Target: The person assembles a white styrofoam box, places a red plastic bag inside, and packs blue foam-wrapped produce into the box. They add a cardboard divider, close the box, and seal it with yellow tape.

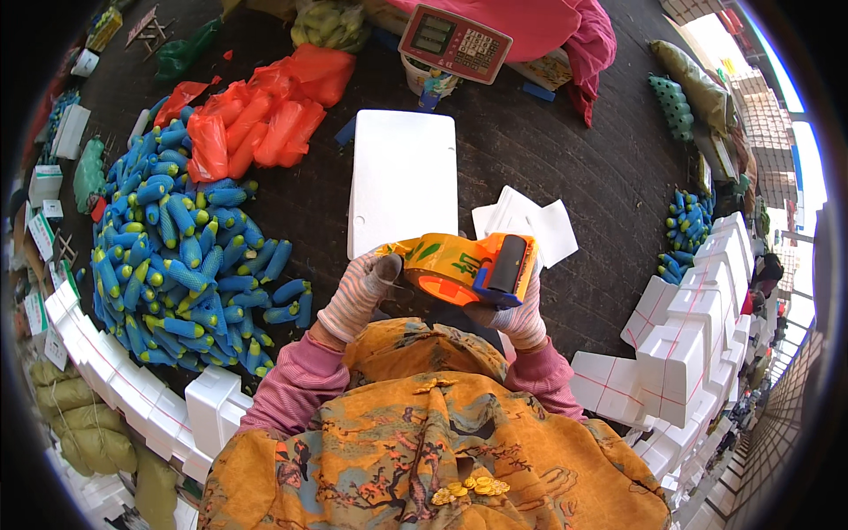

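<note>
Both hands wear striped knit gloves. My right hand (520,318) is shut on an orange tape dispenser (509,265) with a black roller and a blue edge. On it sits a roll of printed yellow packing tape (440,258). At the roll's left end, the thumb and fingers of my left hand (364,285) pinch the tape; the loose end is hard to make out. Just beyond the hands lies a white foam box or lid (405,179) on the dark floor, and its near edge is partly hidden by the tape.
A large pile of vegetables in blue net sleeves (192,265) lies left, with red plastic bags (265,116) at its far side. Thin white sheets (530,222) lie right of the foam piece. Beyond stands a digital scale (456,43). White foam boxes (669,364) are stacked at right.
</note>
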{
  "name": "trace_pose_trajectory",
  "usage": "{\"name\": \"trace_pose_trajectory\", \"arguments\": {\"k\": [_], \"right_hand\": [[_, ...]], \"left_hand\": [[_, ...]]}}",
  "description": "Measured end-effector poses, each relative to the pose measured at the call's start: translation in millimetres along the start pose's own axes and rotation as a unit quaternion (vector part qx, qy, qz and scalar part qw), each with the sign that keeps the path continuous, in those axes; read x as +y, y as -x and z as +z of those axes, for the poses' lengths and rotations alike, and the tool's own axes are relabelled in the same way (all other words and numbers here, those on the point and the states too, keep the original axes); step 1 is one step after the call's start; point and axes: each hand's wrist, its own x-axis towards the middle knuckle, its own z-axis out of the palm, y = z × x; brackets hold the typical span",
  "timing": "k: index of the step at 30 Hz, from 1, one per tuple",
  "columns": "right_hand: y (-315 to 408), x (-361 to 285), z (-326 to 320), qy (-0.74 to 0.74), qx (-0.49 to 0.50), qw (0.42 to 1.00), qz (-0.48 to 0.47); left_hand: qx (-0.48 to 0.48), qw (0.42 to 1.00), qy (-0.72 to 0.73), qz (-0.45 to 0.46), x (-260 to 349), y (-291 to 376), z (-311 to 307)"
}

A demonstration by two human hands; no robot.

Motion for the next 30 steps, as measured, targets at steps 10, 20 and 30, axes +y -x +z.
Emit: {"name": "trace_pose_trajectory", "arguments": {"k": [10,20,30], "right_hand": [[-75,9,-80,0.077,-0.291,0.94,0.161],[-229,104,-66,0.02,-0.117,0.925,0.36],[-372,335,38,0.602,-0.028,0.798,0.013]], "left_hand": [[0.172,0.841,-0.513,0.024,-90,-65,24],[0.216,0.89,-0.401,-0.015,-48,-213,-173],[0.204,0.928,-0.205,-0.235,-164,-285,-308]]}}
